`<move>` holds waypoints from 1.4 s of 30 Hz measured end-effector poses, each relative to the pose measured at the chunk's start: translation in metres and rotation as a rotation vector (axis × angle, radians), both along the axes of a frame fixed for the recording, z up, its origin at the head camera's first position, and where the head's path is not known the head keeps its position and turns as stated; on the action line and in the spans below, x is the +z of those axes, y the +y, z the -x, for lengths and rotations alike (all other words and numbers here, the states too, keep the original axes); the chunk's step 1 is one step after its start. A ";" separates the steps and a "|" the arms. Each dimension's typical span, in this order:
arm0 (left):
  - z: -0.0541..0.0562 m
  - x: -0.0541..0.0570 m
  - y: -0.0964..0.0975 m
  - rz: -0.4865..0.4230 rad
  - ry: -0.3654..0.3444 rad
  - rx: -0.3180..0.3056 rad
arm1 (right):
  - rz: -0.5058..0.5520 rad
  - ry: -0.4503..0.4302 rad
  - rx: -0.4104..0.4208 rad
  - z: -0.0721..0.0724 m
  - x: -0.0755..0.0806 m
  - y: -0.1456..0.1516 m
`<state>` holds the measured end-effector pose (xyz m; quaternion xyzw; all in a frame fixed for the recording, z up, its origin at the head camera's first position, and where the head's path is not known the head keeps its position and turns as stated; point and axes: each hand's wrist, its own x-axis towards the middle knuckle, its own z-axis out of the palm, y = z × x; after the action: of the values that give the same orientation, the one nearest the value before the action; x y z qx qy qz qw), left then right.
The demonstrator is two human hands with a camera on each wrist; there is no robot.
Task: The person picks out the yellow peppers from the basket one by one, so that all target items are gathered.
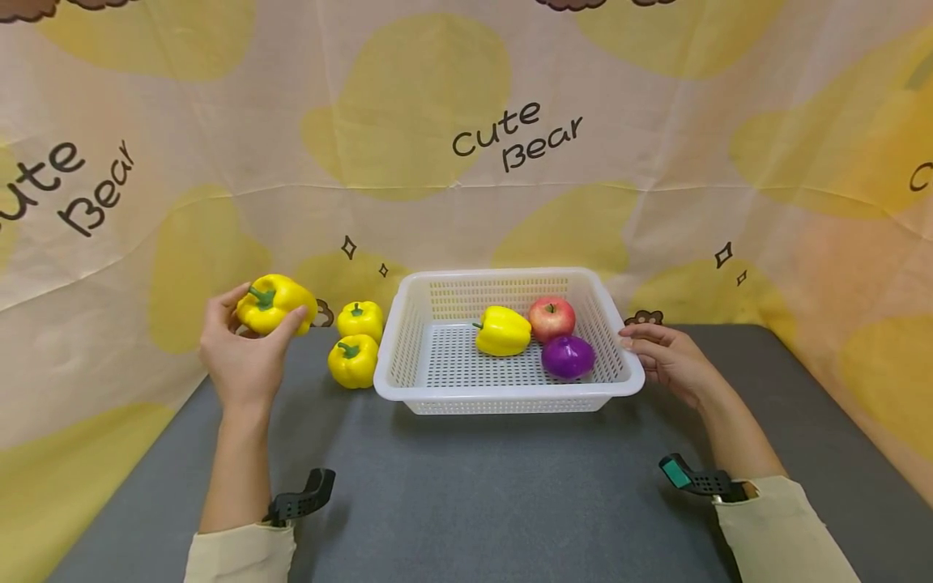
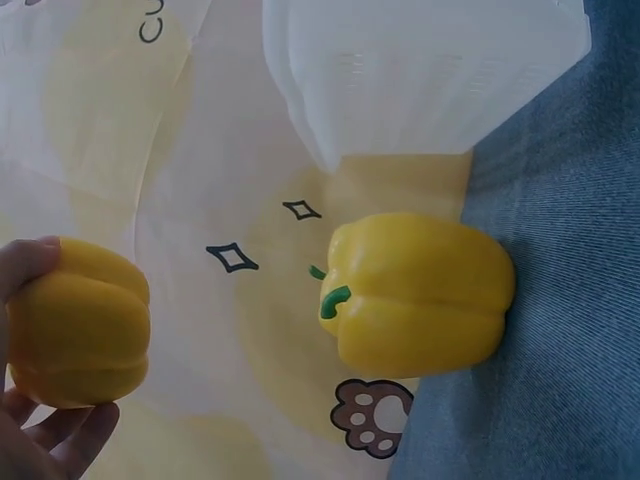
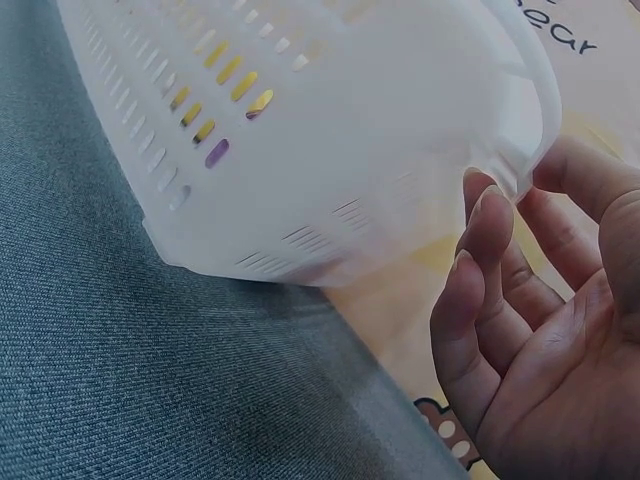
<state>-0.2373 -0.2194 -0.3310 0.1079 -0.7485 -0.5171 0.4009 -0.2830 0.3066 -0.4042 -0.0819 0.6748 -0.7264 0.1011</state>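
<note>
Bell peppers point(image 1: 504, 331) yellow, stems point(image 1: 350, 351) green; apple point(image 1: 551, 319) mottled red; rounded item point(image 1: 568, 357) purple; basket point(image 1: 509, 393) white, patterned with slots. Tabletop point(image 1: 481, 494) dark grey in head view, bluer in wrist views; sleeves point(image 1: 240, 557) cream; wristbands point(image 1: 300, 504) black, right with teal patch point(image 1: 676, 473). Backdrop point(image 1: 277, 146) pinkish cream: yellow blotches point(image 1: 430, 97), black lettering point(image 1: 517, 136), outlined stars point(image 1: 723, 255), brown paw prints point(image 2: 374, 416).

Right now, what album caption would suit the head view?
Left fingers hold a pepper while right fingers grip a basket with an apple inside.

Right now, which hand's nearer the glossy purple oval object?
Right hand pinches the white plastic basket's rim near the purple object; left hand holds a yellow bell pepper beyond the opposite end.
</note>
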 end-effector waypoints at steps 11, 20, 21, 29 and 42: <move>0.010 -0.016 -0.008 0.025 -0.055 0.006 | -0.010 0.004 0.000 -0.001 0.000 -0.001; 0.018 -0.029 -0.013 0.072 -0.176 0.021 | -0.005 -0.002 -0.004 0.000 0.000 0.000; 0.018 -0.030 -0.013 0.075 -0.188 0.021 | -0.004 -0.001 -0.005 0.000 0.000 -0.001; 0.022 -0.039 -0.014 0.114 -0.239 0.029 | 0.008 0.010 0.000 -0.001 0.000 -0.002; 0.029 -0.056 -0.017 0.140 -0.267 0.014 | 0.006 0.037 0.011 -0.002 0.000 -0.003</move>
<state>-0.2666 -0.2368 -0.3874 0.1526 -0.8287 -0.4418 0.3079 -0.2812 0.3033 -0.4044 -0.0993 0.6737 -0.7264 0.0926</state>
